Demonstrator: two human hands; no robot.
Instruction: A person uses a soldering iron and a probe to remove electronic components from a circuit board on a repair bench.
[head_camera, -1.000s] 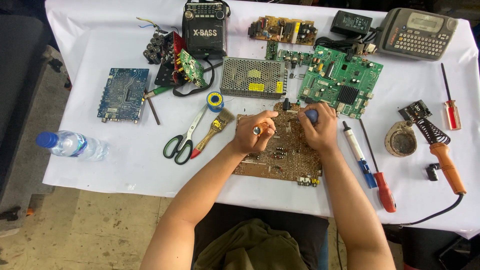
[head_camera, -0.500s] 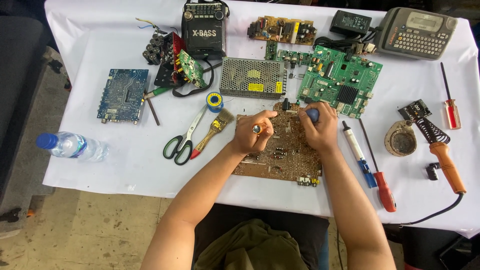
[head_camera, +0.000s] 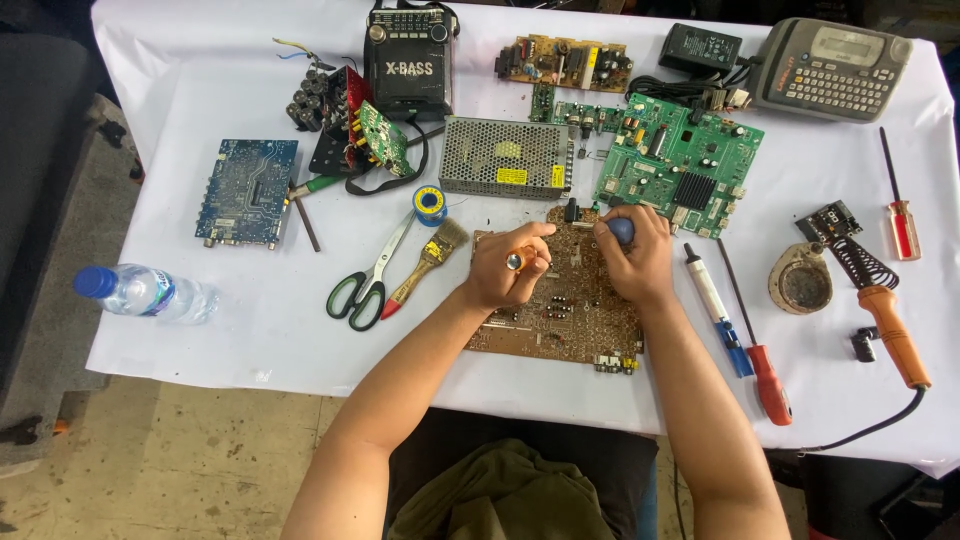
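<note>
A brown circuit board (head_camera: 560, 320) lies on the white-covered table (head_camera: 250, 330) in front of me. My left hand (head_camera: 505, 270) rests on the board's left part and grips a small orange-tipped tool (head_camera: 520, 258). My right hand (head_camera: 635, 255) is closed over a tool with a blue handle (head_camera: 621, 230) at the board's upper right edge. The tips of both tools are hidden by my fingers.
A green circuit board (head_camera: 675, 160), a metal mesh power supply (head_camera: 505, 155) and a black radio (head_camera: 408, 60) lie behind. Scissors (head_camera: 365, 285), a brush (head_camera: 425, 262) and a solder spool (head_camera: 430, 203) sit left. Screwdrivers (head_camera: 760, 350), a soldering iron (head_camera: 890, 320) lie right; a water bottle (head_camera: 140, 292) far left.
</note>
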